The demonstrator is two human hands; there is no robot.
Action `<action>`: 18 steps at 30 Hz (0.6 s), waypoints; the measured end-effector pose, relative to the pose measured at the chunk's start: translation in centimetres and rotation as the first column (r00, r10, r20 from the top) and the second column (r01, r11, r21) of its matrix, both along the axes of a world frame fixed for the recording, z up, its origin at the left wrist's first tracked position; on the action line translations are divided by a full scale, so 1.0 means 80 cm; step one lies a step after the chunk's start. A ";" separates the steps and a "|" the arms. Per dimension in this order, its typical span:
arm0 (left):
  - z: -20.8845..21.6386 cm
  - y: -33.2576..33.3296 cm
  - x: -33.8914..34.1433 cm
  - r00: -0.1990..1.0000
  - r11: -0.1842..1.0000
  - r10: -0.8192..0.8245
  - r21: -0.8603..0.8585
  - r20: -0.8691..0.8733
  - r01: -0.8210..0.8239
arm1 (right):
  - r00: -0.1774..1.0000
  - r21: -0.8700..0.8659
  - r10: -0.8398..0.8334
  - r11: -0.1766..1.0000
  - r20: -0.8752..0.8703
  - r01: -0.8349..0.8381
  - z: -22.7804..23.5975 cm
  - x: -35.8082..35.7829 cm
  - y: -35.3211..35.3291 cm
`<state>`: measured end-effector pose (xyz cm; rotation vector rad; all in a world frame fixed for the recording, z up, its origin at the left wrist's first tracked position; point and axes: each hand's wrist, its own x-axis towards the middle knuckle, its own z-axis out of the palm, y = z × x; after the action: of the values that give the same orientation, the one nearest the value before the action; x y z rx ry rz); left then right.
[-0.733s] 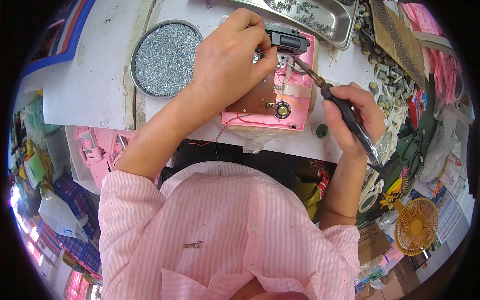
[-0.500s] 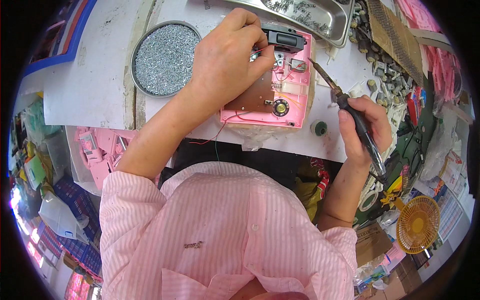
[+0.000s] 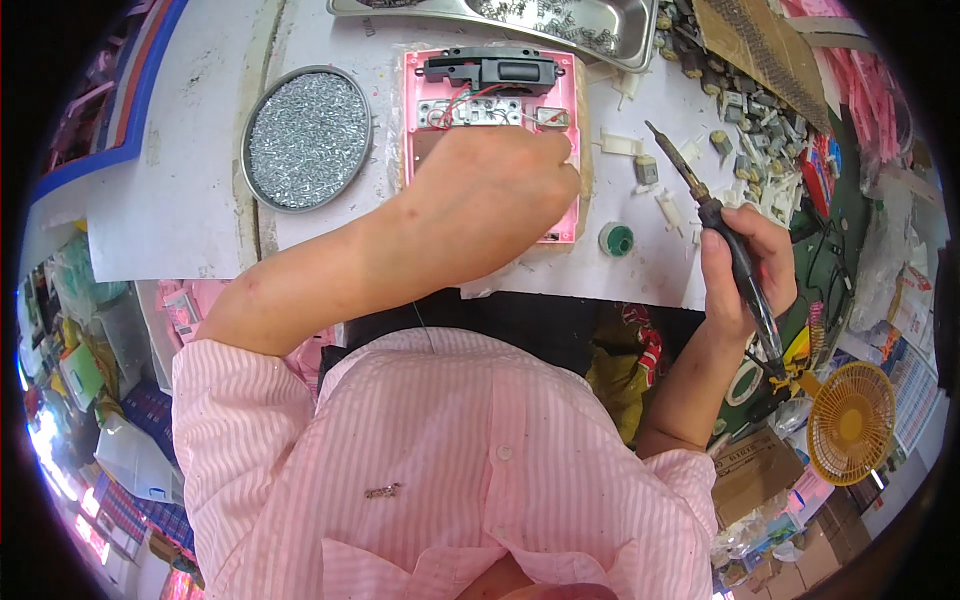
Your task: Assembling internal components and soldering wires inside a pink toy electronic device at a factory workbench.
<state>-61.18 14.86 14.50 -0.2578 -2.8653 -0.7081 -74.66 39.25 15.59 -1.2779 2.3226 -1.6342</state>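
Note:
A pink plastic casing [image 3: 566, 95] lies on the worktable with its inner side up. At its far end sits a black plastic part [image 3: 515, 72], beside a metal plate [image 3: 500, 110] crossed by red and green wires. My left hand [image 3: 500, 190] covers the near half of the casing, its fingers curled closed. Whatever those fingers grip is hidden beneath the hand, as is most of the brown board [image 3: 428, 148]. To the right, my right hand [image 3: 765, 255] holds a soldering iron [image 3: 738, 250] by its black handle, its tip raised away from the casing.
A round tray [image 3: 308, 140] full of small metal pins stands left of the casing. Steel trays of springs [image 3: 560, 22] lie beyond it. Near the front edge is a small green-topped pot [image 3: 617, 239]. Loose small parts [image 3: 745, 110] heap up at right, and a yellow fan [image 3: 850, 422] stands lower right.
My left hand has come off the black part and moved nearer and to the right, over the casing's near half. The soldering iron stays in my right hand. The whole view has shifted slightly.

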 end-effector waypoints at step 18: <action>-0.021 -0.017 0.016 0.981 0.749 0.115 0.635 0.157 -0.189 | 0.995 -0.079 -0.045 0.995 0.084 0.052 -0.011 0.006 0.003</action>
<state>-59.87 13.53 12.82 0.1232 -2.4783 -1.6495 -74.20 39.52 14.69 -1.1532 2.2794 -1.7779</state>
